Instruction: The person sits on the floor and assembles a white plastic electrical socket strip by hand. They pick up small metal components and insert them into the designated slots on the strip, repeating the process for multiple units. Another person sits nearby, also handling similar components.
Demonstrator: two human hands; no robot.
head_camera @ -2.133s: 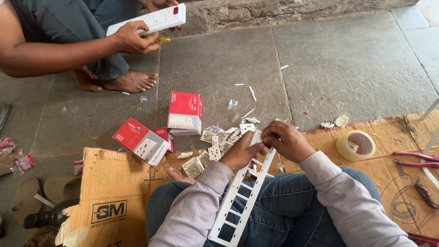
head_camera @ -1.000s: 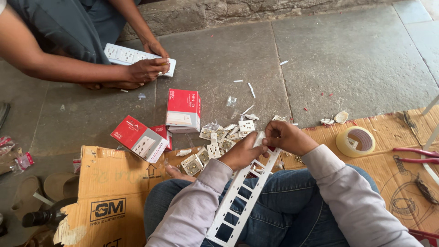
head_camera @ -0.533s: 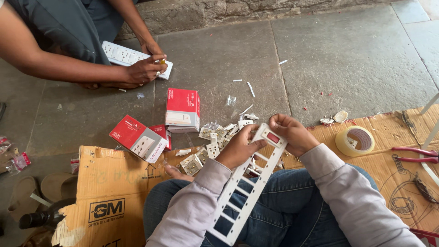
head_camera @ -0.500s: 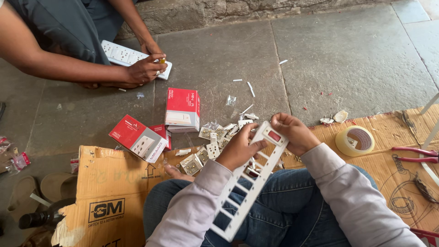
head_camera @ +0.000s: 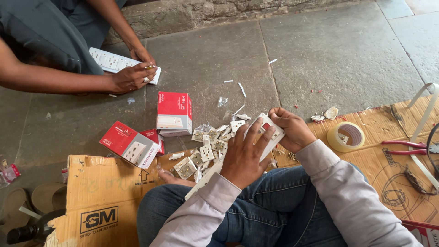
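Two hands (head_camera: 267, 146) on slotted white plastic plate (head_camera: 267, 130)

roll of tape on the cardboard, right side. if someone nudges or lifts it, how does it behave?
The tape roll lies flat on its side on the cardboard, so a nudge would probably slide it, not roll it. It has a wide open core and looks thin, so likely light. The ring looks stiff enough to lift by pinching its wall.

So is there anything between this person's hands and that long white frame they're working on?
Nothing visible. Both hands are already on the white switch frame: the left hand lies flat over its middle and the right hand holds its top end. The pile of loose white sockets lies beside it, to the left, not in between.
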